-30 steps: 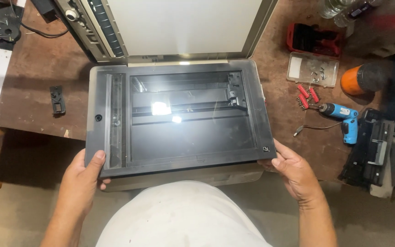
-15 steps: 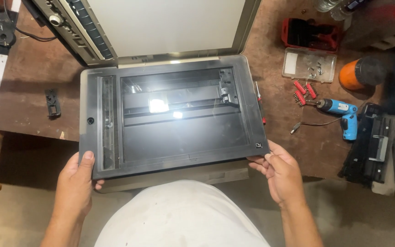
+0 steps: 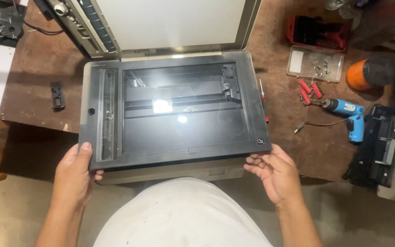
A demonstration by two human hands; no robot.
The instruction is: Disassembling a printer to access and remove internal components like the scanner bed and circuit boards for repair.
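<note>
A flatbed scanner unit with a black frame and glass bed lies on the brown workbench, its lid raised at the back. My left hand grips the near left corner of the black frame, thumb on top. My right hand sits at the near right corner, fingers curled under the frame's edge. The black top frame appears lifted slightly off the beige base along the near side.
To the right lie a blue electric screwdriver, red bits, a clear screw box, a red case, an orange object and black printer parts. A small black part sits at left.
The view has shifted and my right hand has slid from the right side to under the near right corner. The black frame sits a little higher off the base.
</note>
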